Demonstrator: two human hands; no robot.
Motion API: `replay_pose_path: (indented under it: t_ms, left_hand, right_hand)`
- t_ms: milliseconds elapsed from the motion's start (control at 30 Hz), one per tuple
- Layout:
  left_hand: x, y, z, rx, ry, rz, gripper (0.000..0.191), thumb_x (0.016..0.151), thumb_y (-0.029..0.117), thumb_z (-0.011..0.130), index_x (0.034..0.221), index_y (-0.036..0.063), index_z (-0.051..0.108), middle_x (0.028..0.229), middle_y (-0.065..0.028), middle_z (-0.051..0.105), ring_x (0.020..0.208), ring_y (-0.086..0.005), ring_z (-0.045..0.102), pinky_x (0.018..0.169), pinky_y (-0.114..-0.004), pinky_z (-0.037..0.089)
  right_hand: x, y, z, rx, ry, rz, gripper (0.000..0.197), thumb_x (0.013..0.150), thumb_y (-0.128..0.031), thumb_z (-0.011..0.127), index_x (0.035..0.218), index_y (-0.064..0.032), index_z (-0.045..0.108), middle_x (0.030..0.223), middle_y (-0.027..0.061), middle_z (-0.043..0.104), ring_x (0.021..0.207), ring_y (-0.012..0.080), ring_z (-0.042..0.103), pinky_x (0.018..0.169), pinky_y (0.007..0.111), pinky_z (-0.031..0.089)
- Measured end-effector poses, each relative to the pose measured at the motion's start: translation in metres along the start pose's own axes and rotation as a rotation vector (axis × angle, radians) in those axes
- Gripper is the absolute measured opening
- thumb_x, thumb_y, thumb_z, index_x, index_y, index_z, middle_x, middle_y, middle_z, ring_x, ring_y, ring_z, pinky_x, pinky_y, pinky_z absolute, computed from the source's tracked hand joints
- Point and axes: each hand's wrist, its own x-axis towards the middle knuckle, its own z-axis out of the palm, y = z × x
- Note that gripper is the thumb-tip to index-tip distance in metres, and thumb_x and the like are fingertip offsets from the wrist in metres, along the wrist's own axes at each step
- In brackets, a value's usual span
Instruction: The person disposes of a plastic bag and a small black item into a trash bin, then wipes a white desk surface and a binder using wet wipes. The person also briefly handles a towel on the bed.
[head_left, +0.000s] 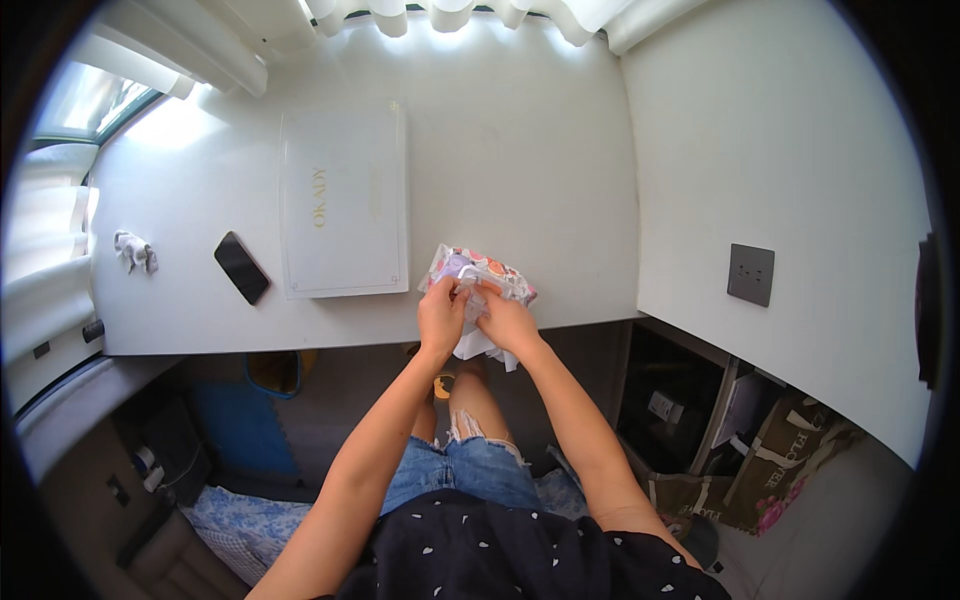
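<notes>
Both hands meet above the front edge of a white counter, at a soft pack (495, 266) printed in orange, pink and purple. My left hand (441, 316) pinches thin whitish, partly see-through material at the pack's near side. Close beside it, my right hand (510, 324) grips the same crumpled material with bent fingers. Beneath the hands, a loose white sheet (480, 346), perhaps tissue or a wipe, hangs past the counter edge. My fingers hide part of the pack, so its opening cannot be made out.
Left of my hands lies a flat white box (345, 202) with gold lettering. Farther left are a dark phone (242, 268) and a crumpled cloth or tissue (136, 251). A grey wall socket (750, 274) is at right. Brown printed bags (780, 450) stand below the counter (525, 150).
</notes>
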Motion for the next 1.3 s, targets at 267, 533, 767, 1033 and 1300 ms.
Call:
replay_pose_path:
  t_ms: [267, 533, 767, 1033, 1300]
  left_hand:
    - [-0.009, 0.004, 0.001, 0.287, -0.257, 0.208, 0.024, 0.074, 0.013, 0.064, 0.095, 0.0025, 0.061, 0.095, -0.0128, 0.057, 0.086, -0.0276, 0.057, 0.072, -0.038, 0.048]
    - [-0.014, 0.006, -0.002, 0.670, -0.330, 0.668, 0.044, 0.076, 0.033, 0.062, 0.114, 0.0111, 0.056, 0.119, -0.0060, 0.050, 0.118, -0.0252, 0.040, 0.102, -0.040, 0.029]
    - [-0.023, -0.009, 0.011, 0.733, -0.374, 0.576, 0.048, 0.081, 0.034, 0.056, 0.121, 0.0094, 0.051, 0.130, -0.0073, 0.042, 0.128, -0.0253, 0.031, 0.108, -0.040, 0.021]
    - [-0.045, 0.000, -0.046, 0.267, -0.289, 0.343, 0.025, 0.085, 0.013, 0.050, 0.107, 0.0033, 0.058, 0.105, -0.0108, 0.059, 0.104, -0.0293, 0.053, 0.092, -0.040, 0.040]
    - [-0.073, -0.016, -0.077, -0.391, -0.257, -0.336, 0.024, 0.089, 0.018, 0.050, 0.106, 0.0030, 0.059, 0.089, -0.0088, 0.064, 0.082, -0.0151, 0.060, 0.074, -0.028, 0.046]
  right_hand:
    - [-0.052, 0.043, -0.015, 0.748, 0.096, 0.171, 0.037, 0.081, -0.007, 0.054, 0.118, -0.0082, 0.056, 0.075, 0.0045, 0.063, 0.063, 0.0081, 0.057, 0.057, 0.024, 0.045]
    - [-0.065, 0.050, -0.023, 0.973, 0.029, 0.237, 0.030, 0.083, -0.004, 0.051, 0.111, -0.0043, 0.059, 0.070, -0.0007, 0.057, 0.058, 0.0033, 0.050, 0.052, 0.020, 0.039]
    - [-0.072, 0.057, -0.011, 0.938, 0.075, 0.254, 0.027, 0.085, -0.006, 0.050, 0.110, -0.0009, 0.058, 0.076, 0.0025, 0.059, 0.063, 0.0062, 0.055, 0.056, 0.021, 0.043]
    - [-0.089, 0.003, -0.042, 1.373, 0.005, 0.220, 0.023, 0.090, -0.014, 0.050, 0.107, -0.0003, 0.057, 0.086, 0.0031, 0.060, 0.075, 0.0091, 0.058, 0.064, 0.024, 0.048]
    - [-0.073, -0.037, -0.022, 1.372, -0.186, 0.257, 0.019, 0.088, -0.020, 0.055, 0.091, -0.0017, 0.061, 0.076, 0.0044, 0.063, 0.067, 0.0117, 0.060, 0.061, 0.024, 0.049]
